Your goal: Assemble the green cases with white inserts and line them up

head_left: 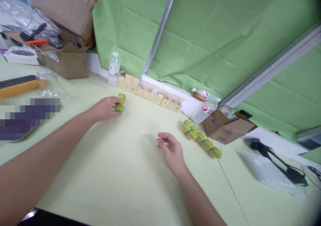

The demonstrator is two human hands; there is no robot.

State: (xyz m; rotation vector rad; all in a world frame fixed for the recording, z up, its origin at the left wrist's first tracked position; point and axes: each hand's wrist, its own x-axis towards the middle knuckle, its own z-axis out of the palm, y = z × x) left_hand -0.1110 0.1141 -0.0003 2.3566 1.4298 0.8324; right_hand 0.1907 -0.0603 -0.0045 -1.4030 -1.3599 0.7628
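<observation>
My left hand (pixel 107 109) is closed on a small green-topped container (pixel 119 107) with a ring on its lid, at the left of the table. Just behind it stands another green container (pixel 122 96). Nothing shows in my right hand (pixel 172 150), which hovers over the middle of the table, fingers loosely curled and thumb apart. To its right is a cluster of similar green-lidded containers (pixel 200 136), clear below with something yellow inside. A row of small cream cardboard boxes (pixel 146 92) lines the back, several with open tops.
A water bottle (pixel 114 69) stands left of the small boxes. Two bottles lie by an open carton (pixel 224 125) at the right, near a headset (pixel 278 162) and clear plastic bags (pixel 265 172). Far left are a glass jar (pixel 50 85), a power strip (pixel 20 85) and a cardboard box (pixel 70 62).
</observation>
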